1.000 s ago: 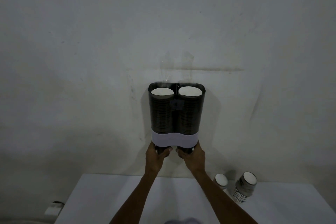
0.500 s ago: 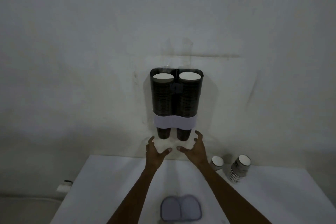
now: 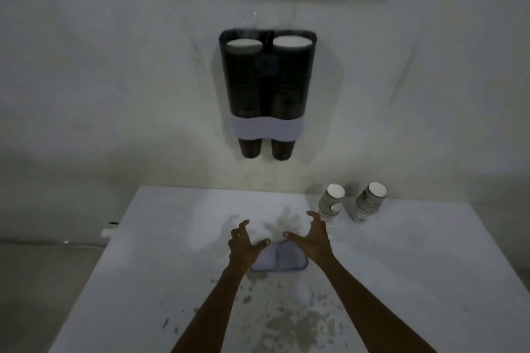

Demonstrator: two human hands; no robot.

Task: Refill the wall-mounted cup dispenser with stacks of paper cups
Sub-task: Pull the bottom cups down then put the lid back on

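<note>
The cup dispenser (image 3: 268, 89) is hung upright on the wall, long axis vertical, cup bottoms poking downward. Left hand (image 3: 243, 246) and right hand (image 3: 314, 239) are held empty, fingers spread, above the lid (image 3: 282, 262).

Two short stacks of grey-patterned paper cups (image 3: 331, 206) (image 3: 370, 202) stand near the white desk's (image 3: 160, 238) far right edge. A pale double-lobed plastic lid (image 3: 282, 259) lies mid-desk. The left half, far edge and near corners are bare.
</note>
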